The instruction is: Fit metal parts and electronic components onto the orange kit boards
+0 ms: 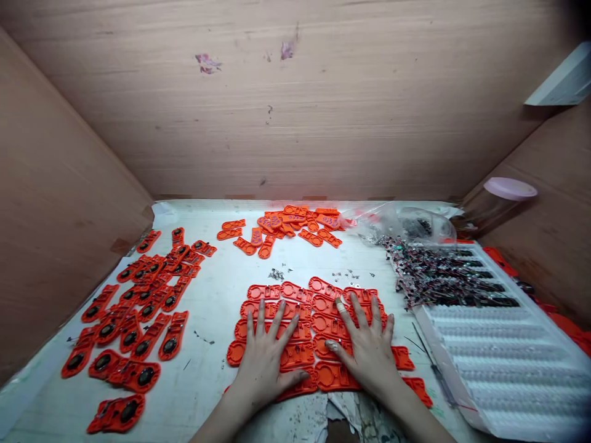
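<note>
Rows of orange plastic casings (295, 355) lie side by side, hollow face up, in the middle of the bench. My left hand (264, 360) rests flat on the left columns, fingers spread. On the right columns lies my right hand (369, 351), also spread flat, with tape wrapped on its thumb and a finger. Neither hand grips anything. Parts of the casings are hidden under both palms. Just beyond the rows are small metal pieces (277, 274), scattered in little groups.
At left lie many orange casings with black round parts (148, 376). More orange casings (265, 247) are heaped at the back. On the right, wired components (415, 277) lie by a white ribbed tray (484, 344). A clear plastic bag (392, 218) and a lidded jar (496, 203) stand behind.
</note>
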Tool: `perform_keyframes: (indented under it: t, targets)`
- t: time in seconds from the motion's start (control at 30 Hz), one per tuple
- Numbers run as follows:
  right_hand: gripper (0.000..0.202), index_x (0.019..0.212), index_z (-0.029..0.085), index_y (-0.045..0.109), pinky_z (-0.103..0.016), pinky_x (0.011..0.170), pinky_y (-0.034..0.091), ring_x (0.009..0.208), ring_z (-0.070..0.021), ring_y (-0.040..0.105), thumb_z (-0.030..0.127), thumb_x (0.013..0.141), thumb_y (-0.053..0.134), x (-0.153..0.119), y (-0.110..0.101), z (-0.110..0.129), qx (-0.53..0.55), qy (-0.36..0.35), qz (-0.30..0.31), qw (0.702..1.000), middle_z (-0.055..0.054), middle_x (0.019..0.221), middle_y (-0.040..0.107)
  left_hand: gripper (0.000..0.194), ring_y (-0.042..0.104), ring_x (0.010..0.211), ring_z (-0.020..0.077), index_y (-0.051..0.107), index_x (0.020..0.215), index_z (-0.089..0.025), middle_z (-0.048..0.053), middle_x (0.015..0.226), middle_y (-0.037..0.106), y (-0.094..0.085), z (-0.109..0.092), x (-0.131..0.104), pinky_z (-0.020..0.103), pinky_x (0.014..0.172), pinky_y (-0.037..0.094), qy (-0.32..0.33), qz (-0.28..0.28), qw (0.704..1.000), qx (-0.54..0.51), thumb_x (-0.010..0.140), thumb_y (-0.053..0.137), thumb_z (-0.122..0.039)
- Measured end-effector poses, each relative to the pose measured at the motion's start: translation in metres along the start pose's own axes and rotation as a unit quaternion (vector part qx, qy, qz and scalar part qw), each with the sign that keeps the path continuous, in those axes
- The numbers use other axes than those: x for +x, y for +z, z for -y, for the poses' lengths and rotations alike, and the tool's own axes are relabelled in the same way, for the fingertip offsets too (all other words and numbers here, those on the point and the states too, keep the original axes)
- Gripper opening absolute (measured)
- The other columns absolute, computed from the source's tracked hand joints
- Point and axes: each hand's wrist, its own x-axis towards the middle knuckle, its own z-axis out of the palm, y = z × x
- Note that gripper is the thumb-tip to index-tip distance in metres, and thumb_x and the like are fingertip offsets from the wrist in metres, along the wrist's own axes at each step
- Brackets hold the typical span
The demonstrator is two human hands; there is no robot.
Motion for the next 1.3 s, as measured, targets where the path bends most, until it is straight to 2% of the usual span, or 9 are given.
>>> perform_keyframes:
  t: [0.27,0.43,0.7,0.77,0.9,1.0,1.07,1.23,1.3]
  targets:
    - [0.027,0.111,0.019,0.062,-0.038,0.091,0.043,0.105,-0.0237,0.052,0.031,0.091,0.047,0.107,-0.022,0.037,0.190,-0.114,0.034,0.975,-0.010,0.113,0.058,0.070,0.018,0.139,0.0347,0.030,0.143,-0.022,0.011,0.151,0.024,-0.021,0.026,0.027,0.059,0.110,0.013,-0.058,-0.051,0.997,-0.023,0.086,0.040,-0.062]
    - [0.010,0.085,0.013,0.065,-0.033,0.080,0.044,0.092,-0.0227,0.052,0.012,0.081,0.056,0.186,0.000,0.072,0.175,-0.151,0.037,0.972,-0.010,0.091,0.059,0.048,0.039,0.126,0.0345,0.056,0.123,-0.014,0.016,0.129,0.052,-0.023,0.039,0.067,0.054,0.106,0.028,-0.121,-0.148,0.942,-0.275,0.083,0.057,-0.040]
    - [0.007,0.082,0.016,0.056,-0.032,0.077,0.042,0.086,-0.0194,0.048,0.013,0.082,0.050,0.122,-0.050,0.039,0.207,-0.241,0.005,0.948,-0.007,0.087,0.054,0.027,0.064,0.084,0.0192,0.066,0.098,-0.014,0.009,0.092,0.068,-0.040,-0.004,0.087,0.032,0.076,0.052,-0.127,-0.132,0.834,-0.521,0.085,0.055,-0.035]
    - [0.008,0.083,0.018,0.054,-0.031,0.071,0.041,0.081,-0.0182,0.048,0.013,0.084,0.048,0.083,-0.068,0.024,0.299,-0.225,-0.047,0.926,-0.005,0.083,0.052,0.026,0.065,0.076,0.0168,0.066,0.090,-0.013,0.007,0.082,0.070,-0.044,-0.029,0.078,0.027,0.069,0.053,-0.129,-0.079,0.774,-0.615,0.081,0.062,-0.037]
    - [0.007,0.089,0.020,0.052,-0.026,0.066,0.043,0.078,-0.0154,0.050,0.014,0.087,0.049,0.011,-0.076,0.003,0.481,-0.097,-0.051,0.870,-0.003,0.083,0.049,0.032,0.063,0.065,0.0123,0.065,0.081,-0.011,0.006,0.073,0.069,-0.039,-0.079,0.056,0.024,0.066,0.051,-0.212,0.060,0.492,-0.842,0.065,0.079,-0.036]
    - [0.006,0.089,0.021,0.051,-0.025,0.064,0.044,0.077,-0.0146,0.050,0.017,0.090,0.046,-0.016,-0.068,-0.006,0.533,-0.013,-0.057,0.844,-0.002,0.083,0.047,0.039,0.064,0.069,0.0131,0.065,0.085,-0.011,0.007,0.078,0.069,-0.029,-0.107,0.050,0.024,0.069,0.051,-0.268,0.096,0.403,-0.870,0.061,0.081,-0.038]
    - [0.007,0.087,0.021,0.050,-0.026,0.064,0.043,0.075,-0.0147,0.049,0.018,0.091,0.045,-0.014,-0.064,-0.016,0.499,0.009,-0.076,0.863,-0.002,0.082,0.046,0.044,0.066,0.075,0.0169,0.063,0.094,-0.012,0.009,0.084,0.069,-0.025,-0.119,0.054,0.029,0.073,0.052,-0.257,0.111,0.435,-0.856,0.069,0.073,-0.047]
    - [0.012,0.082,0.020,0.051,-0.034,0.074,0.037,0.081,-0.0194,0.044,0.020,0.090,0.044,0.033,-0.053,-0.061,0.258,-0.025,-0.121,0.958,-0.004,0.082,0.051,0.059,0.043,0.125,0.0326,0.051,0.128,-0.017,0.015,0.132,0.052,-0.016,-0.131,0.080,0.051,0.106,0.030,-0.032,0.034,0.868,-0.495,0.084,0.047,-0.056]
    - [0.014,0.081,0.020,0.054,-0.036,0.075,0.035,0.082,-0.0213,0.042,0.019,0.090,0.043,0.048,-0.044,-0.074,0.175,-0.039,-0.090,0.980,-0.006,0.083,0.056,0.071,0.025,0.136,0.0348,0.042,0.136,-0.014,0.014,0.147,0.034,-0.008,-0.131,0.088,0.052,0.113,0.016,0.035,0.037,0.947,-0.317,0.081,0.049,-0.058]
